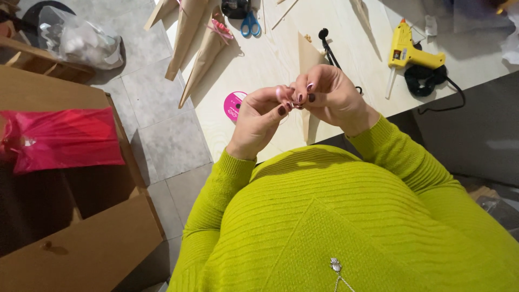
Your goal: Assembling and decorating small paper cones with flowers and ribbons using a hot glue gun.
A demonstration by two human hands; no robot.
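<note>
Head view, looking down — your left hand (259, 116) and right hand (327, 94) are up together above the table (270, 59), fingertips meeting. Between them sits a ribbon (285, 97), pink and thin, only a small loop of it showing past your dark-painted nails. Both hands are closed on it in a pinch: left thumb and forefinger from one side, right fingers curled over from the other. How it is folded or knotted inside the pinch — can't tell, your fingers cover it.

Room around you: the table's near edge runs just below your wrists, bare floor opens to your left, and a cardboard box (81, 243) with a red bag (62, 138) stands well off that side. Right under your hands lies a paper cone (309, 54); a pink spool (234, 105) sits just left of your left hand. Further up the table are scissors (250, 24), more cones (197, 38) and a yellow glue gun (408, 54), all well clear of the pinch.
</note>
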